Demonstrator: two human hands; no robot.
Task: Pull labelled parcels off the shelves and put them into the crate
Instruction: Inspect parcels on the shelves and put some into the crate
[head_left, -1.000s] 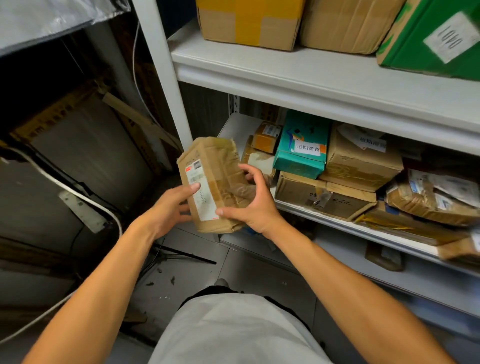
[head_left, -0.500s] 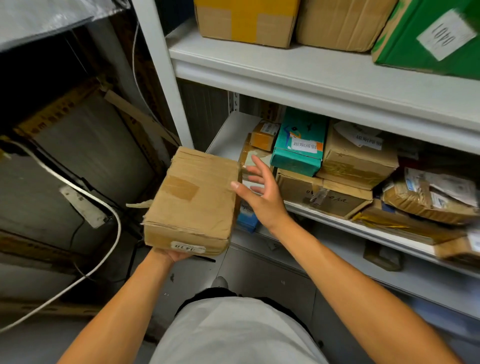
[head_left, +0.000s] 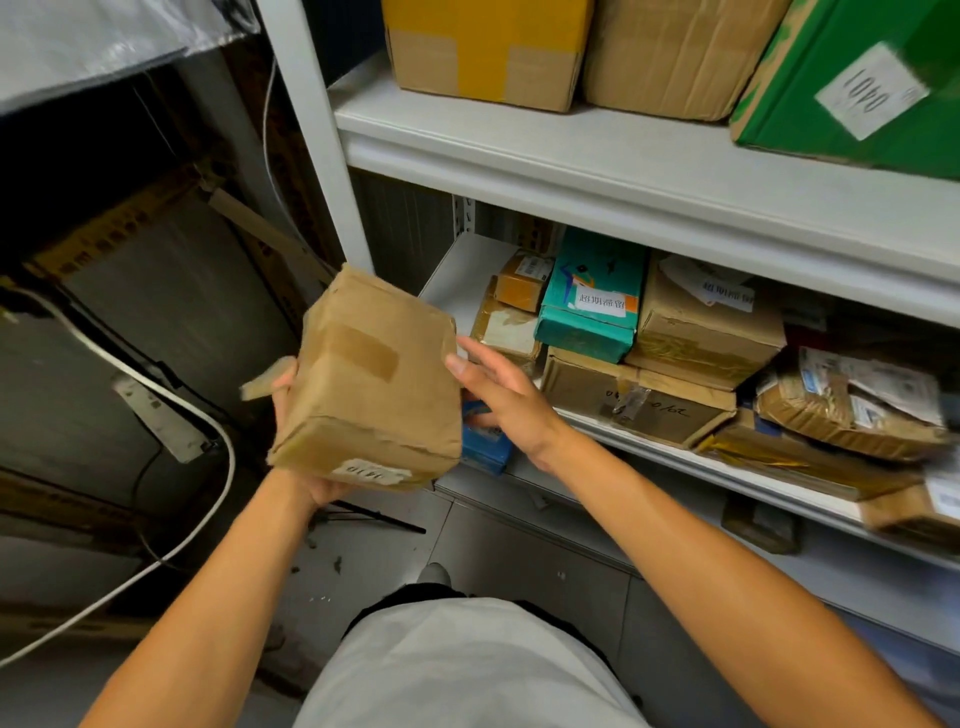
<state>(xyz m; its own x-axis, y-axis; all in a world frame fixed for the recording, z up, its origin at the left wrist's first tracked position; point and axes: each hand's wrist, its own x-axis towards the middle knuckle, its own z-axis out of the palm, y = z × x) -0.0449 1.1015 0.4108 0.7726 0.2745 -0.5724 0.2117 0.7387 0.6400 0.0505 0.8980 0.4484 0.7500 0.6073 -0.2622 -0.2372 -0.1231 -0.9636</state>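
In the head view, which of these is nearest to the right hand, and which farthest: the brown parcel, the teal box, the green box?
From the right hand:
1. brown parcel, just to its left, at the fingertips.
2. teal box, on the middle shelf, up and right.
3. green box, on the upper shelf, far right.

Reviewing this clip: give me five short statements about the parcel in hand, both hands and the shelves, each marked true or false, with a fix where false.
1. The left hand supports the brown parcel from below. True.
2. The right hand grips the parcel with curled fingers. False: its fingers are straight, at the parcel's right edge.
3. A teal box lies on the middle shelf. True.
4. The green box stands on the floor. False: it stands on the upper shelf.
5. The parcel already lies in a crate. False: it is held in the air; no crate shows.
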